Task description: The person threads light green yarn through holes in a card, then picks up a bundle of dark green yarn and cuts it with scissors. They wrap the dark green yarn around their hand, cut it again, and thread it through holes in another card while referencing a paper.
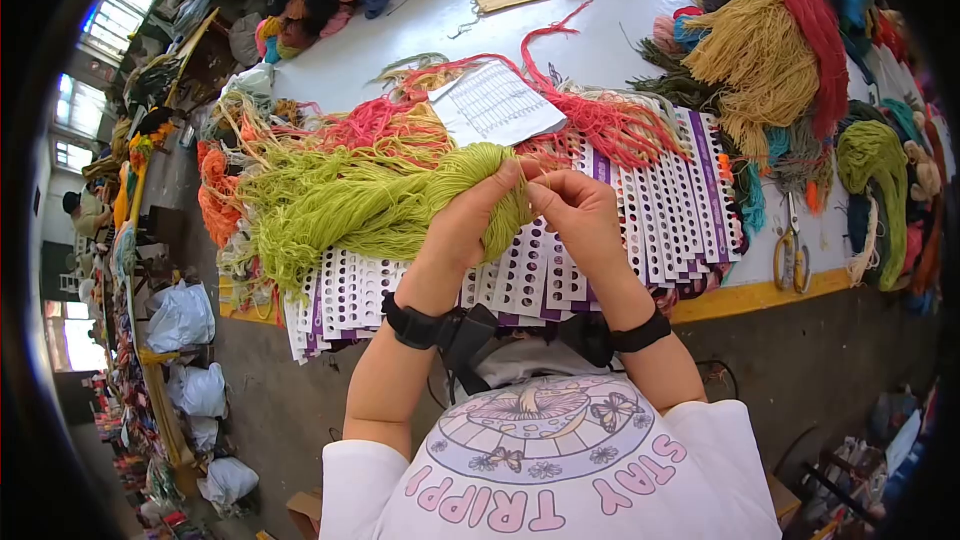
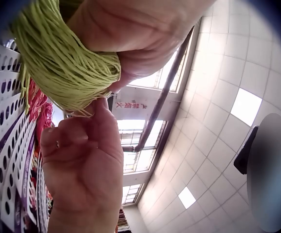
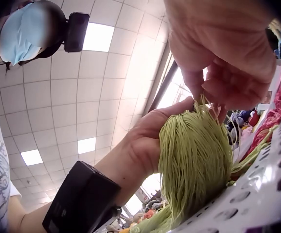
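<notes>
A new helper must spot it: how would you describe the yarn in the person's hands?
On the white table, find the white strips punched with holes. Over their left part stretches a thick hank, its right end held in the person's left hand. Its bright lime green sets it apart from the coral-red yarn just beyond it.

Lime-green yarn hank [image 1: 385,200], strung out, over perforated strips [image 1: 658,212]

left hand [image 1: 463,225] partly hidden by yarn [image 1: 340,208], sheet [image 1: 497,103] illegible
</notes>
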